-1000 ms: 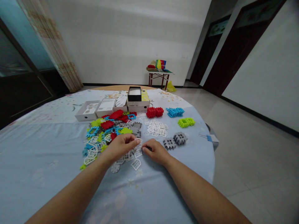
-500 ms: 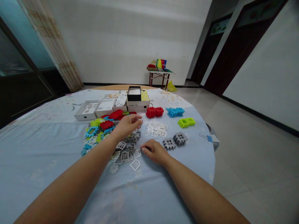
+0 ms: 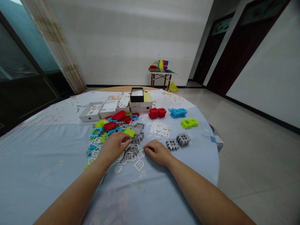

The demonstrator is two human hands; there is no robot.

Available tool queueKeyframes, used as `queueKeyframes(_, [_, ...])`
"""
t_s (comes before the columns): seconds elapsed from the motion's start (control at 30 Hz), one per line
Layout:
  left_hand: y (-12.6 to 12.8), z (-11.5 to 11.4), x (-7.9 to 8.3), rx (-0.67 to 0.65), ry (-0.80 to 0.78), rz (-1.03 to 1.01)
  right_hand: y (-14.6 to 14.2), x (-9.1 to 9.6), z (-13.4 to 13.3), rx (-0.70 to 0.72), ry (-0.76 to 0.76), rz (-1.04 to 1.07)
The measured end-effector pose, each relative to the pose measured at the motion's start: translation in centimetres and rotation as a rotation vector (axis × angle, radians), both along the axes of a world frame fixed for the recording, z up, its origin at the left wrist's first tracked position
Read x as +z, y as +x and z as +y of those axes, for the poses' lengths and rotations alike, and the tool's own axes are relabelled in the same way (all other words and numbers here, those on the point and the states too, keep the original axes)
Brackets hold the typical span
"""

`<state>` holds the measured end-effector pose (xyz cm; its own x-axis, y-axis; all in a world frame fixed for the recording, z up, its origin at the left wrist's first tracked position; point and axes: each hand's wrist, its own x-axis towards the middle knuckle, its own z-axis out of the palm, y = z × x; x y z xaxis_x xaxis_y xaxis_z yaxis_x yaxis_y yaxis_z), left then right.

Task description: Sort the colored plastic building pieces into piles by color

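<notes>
Left hand [image 3: 114,145] low over the mixed heap [image 3: 110,126] of flat plastic pieces — thumb and forefinger spread, nothing visible between them, other fingertips hidden. Lime piece [image 3: 130,132] right by the forefinger; can't say if they touch. Right hand [image 3: 157,152] rests on the worktop [image 3: 131,200], fingers curled under; can't say if they pinch anything. White lattice piece [image 3: 141,154] just beside its fingertips.

Done, I judge: beyond my right hand, groups by colour — white lattice pile [image 3: 160,128], red stack [image 3: 157,113], blue stack [image 3: 177,112], lime stack [image 3: 189,123], two grey blocks [image 3: 183,139]. Remaining: the heap, colours jumbled, a good share.

Containers past the heap. White tray [image 3: 89,118], leftmost, holds a pale shape, unclear. White box [image 3: 106,116] beside it: a flat sheet. Next box [image 3: 123,110]: loose white things. Black box [image 3: 137,99], pale inside, sits on a yellow-topped box [image 3: 140,109].
</notes>
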<state>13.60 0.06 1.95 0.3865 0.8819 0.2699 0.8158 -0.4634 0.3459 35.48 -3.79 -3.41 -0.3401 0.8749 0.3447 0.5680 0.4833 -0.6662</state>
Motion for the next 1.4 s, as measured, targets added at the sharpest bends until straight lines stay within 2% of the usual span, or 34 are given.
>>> queueKeyframes(0.17, [0.4, 0.3, 0.4, 0.041, 0.127, 0.125, 0.0, 0.2, -0.1, -0.009, -0.006, -0.014])
queueKeyframes(0.3, [-0.1, 1.5, 0.1, 0.067, 0.19, 0.224, -0.1, 0.2, -0.1, -0.008, -0.007, -0.025])
queueKeyframes(0.47, [-0.5, 3.0, -0.7, -0.035, 0.106, 0.289, -0.2, 0.3, 0.1, -0.009, 0.0, -0.032])
queueKeyframes(0.67, [-0.2, 3.7, -0.7, -0.023, 0.108, 0.303, -0.1, 0.0, 0.3, 0.007, 0.029, -0.035])
queueKeyframes(0.77, [-0.3, 4.4, -0.6, -0.056, 0.057, 0.328, -0.1, -0.2, 0.4, 0.009, 0.025, -0.035])
queueKeyframes(0.9, [-0.5, 5.4, 0.1, -0.083, -0.064, 0.354, -0.1, -0.1, 0.5, 0.002, 0.012, -0.045])
queueKeyframes(1.03, [0.1, 5.9, 1.6, -0.062, -0.119, 0.387, -0.1, 0.0, 0.6, -0.003, 0.004, -0.054])
queueKeyframes(1.13, [1.9, 6.3, 3.1, -0.048, -0.095, 0.354, -0.2, 0.0, 0.7, -0.009, 0.009, -0.063])
queueKeyframes(1.2, [4.1, 6.7, 4.1, -0.084, -0.103, 0.304, -0.3, 0.0, 0.9, -0.007, 0.013, -0.084])
queueKeyframes(1.3, [9.0, 7.6, 5.3, -0.19, -0.133, 0.196, -0.4, 0.1, 1.1, 0.007, 0.017, -0.112])
queueKeyframes(1.4, [14.9, 8.5, 5.8, -0.315, -0.169, 0.11, -0.3, 0.2, 1.3, 0.031, 0.011, -0.116])
